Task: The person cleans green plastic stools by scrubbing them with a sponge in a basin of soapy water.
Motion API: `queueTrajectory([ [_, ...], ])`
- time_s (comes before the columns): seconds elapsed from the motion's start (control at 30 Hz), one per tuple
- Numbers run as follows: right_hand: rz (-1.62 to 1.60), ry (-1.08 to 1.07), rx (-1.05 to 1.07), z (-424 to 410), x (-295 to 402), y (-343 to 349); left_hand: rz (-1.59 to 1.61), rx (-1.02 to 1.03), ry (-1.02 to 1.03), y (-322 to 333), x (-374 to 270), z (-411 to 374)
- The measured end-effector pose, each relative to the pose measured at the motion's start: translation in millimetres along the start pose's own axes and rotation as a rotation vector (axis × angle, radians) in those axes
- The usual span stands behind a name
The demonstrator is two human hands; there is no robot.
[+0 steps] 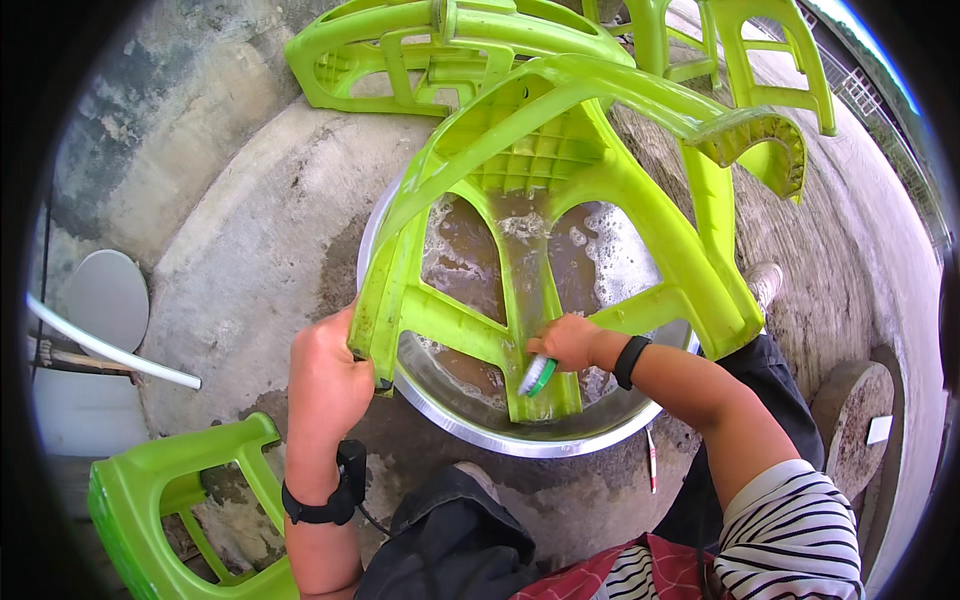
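Observation:
A lime-green plastic chair (634,169) lies tipped over a wide metal basin (525,448), its ribbed underside facing me. Murky, sudsy water (469,255) shows through the chair's openings. My left hand (330,375) grips the end of one chair leg at the basin's left side. In my right hand (570,341) is a green scrubbing brush (538,376) with white bristles, held against the chair's middle slat low over the basin. My fingers partly cover the brush, so its handle is hidden.
Another green chair (367,82) lies on its side behind the basin, with green stools (780,97) at the upper right. A green stool (127,510) stands at lower left. A white pipe (120,352) juts in from the left. A red-and-white stick (652,465) lies near the basin.

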State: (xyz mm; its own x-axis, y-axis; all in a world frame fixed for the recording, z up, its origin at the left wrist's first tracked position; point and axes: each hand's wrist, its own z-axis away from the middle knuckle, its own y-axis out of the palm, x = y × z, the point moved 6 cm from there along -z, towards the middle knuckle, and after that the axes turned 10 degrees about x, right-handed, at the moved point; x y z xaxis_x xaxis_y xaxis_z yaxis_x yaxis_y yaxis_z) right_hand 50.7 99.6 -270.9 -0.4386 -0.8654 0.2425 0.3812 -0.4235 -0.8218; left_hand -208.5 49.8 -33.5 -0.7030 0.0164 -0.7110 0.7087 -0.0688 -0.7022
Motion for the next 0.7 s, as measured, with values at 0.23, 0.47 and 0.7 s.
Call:
queueTrajectory([
  [0.23, -1.302, 0.424, 0.117, 23.9, -44.3, 9.8, 0.048, 0.033, -0.105, -0.4, -17.4, 7.0],
  [0.47, -1.093, 0.742, -0.249, -26.0, -31.6, 56.6, -0.075, -0.004, -0.099, 24.9, 2.3, 21.5],
  [0.7, -0.955, 0.873, -0.523, -25.7, -24.5, 62.4, -0.001, 0.0, -0.132, 23.0, 2.7, 23.8],
])
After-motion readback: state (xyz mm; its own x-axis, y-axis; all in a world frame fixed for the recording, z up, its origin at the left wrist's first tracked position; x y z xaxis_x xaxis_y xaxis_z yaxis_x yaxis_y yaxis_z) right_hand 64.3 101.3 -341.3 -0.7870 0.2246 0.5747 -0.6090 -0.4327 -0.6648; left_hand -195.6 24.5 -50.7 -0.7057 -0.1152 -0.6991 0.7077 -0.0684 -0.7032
